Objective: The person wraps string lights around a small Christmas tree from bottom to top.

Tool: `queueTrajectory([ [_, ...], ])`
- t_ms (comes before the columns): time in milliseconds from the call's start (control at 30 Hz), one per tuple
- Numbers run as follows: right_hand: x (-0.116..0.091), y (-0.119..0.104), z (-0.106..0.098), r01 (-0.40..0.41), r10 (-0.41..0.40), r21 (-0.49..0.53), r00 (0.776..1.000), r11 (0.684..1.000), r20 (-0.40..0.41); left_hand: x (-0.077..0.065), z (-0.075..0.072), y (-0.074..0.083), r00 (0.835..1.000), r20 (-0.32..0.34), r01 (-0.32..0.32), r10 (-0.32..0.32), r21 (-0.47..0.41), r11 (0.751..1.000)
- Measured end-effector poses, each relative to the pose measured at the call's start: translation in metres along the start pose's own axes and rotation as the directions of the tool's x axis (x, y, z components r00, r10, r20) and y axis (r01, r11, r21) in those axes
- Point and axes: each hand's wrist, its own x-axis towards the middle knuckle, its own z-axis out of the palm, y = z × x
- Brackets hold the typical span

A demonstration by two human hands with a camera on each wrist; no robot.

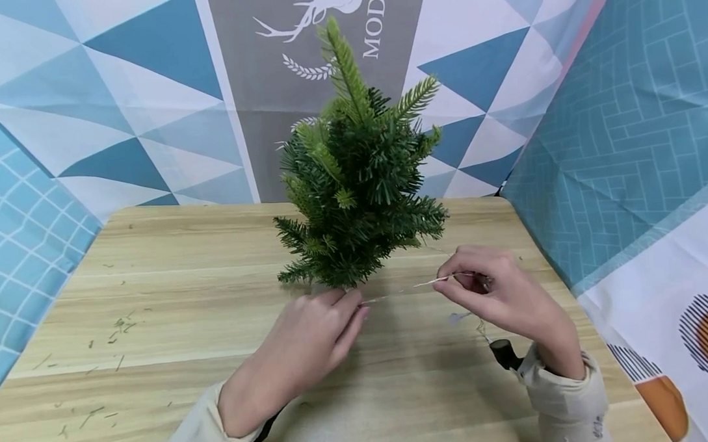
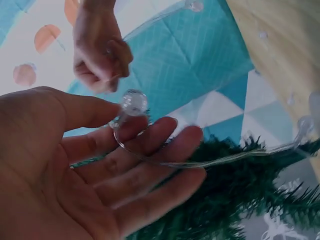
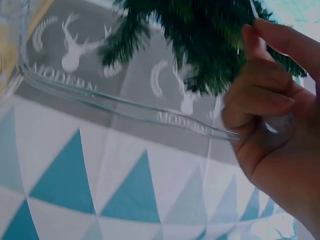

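A small artificial pine tree stands on the wooden table. At its base, my left hand pinches a thin clear string of lights between thumb and index finger. The left wrist view shows a round clear bulb at those fingertips, with the other fingers loosely spread and the wire crossing in front of them. To the right of the tree, my right hand pinches the same string. Its other fingers are curled over a bulb in the palm, and more wire trails away from them.
Loose green needles are scattered over the left side of the wooden table. Patterned cloth hangs behind it, and blue tile-print cloth stands along the right. A small dark object is beside the right sleeve.
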Motion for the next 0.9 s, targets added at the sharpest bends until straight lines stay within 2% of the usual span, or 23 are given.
queueTrajectory([
  [100,-0.003,0.002,-0.007,-0.057,0.058,-0.057,0.998,0.997,0.009,0.0,-0.005,0.0,1.0,0.005,0.016,-0.017,0.041,0.999],
  [200,-0.005,0.001,-0.011,-0.129,0.127,-0.138,0.992,0.982,-0.018,0.0,-0.009,-0.002,0.999,0.033,0.01,-0.011,0.03,1.0],
  [333,-0.006,-0.001,-0.009,-0.199,0.182,-0.33,0.98,0.923,-0.082,-0.001,-0.014,-0.005,0.996,0.094,0.009,-0.011,0.017,1.0],
  [400,-0.006,-0.001,-0.009,-0.207,0.179,-0.382,0.978,0.901,-0.108,-0.001,-0.018,-0.006,0.993,0.118,0.025,-0.026,0.006,1.0],
  [433,-0.006,-0.001,-0.009,-0.202,0.17,-0.373,0.978,0.906,-0.117,-0.001,-0.019,-0.007,0.991,0.13,0.036,-0.035,-0.007,0.999],
  [500,-0.006,0.0,-0.011,-0.176,0.143,-0.31,0.982,0.934,-0.126,-0.001,-0.023,-0.009,0.987,0.152,0.062,-0.055,-0.039,0.997],
  [633,-0.007,0.006,-0.017,-0.087,0.066,-0.171,0.99,0.981,-0.127,-0.002,-0.032,-0.013,0.978,0.199,0.087,-0.066,-0.099,0.991],
  [800,-0.009,0.009,-0.024,-0.025,0.017,-0.081,0.994,0.996,-0.104,-0.003,-0.037,-0.018,0.964,0.263,0.072,-0.036,-0.128,0.989],
  [900,-0.012,0.005,-0.025,0.004,-0.008,-0.033,0.993,0.999,-0.117,-0.005,-0.04,-0.02,0.955,0.293,0.091,-0.042,-0.154,0.984],
])
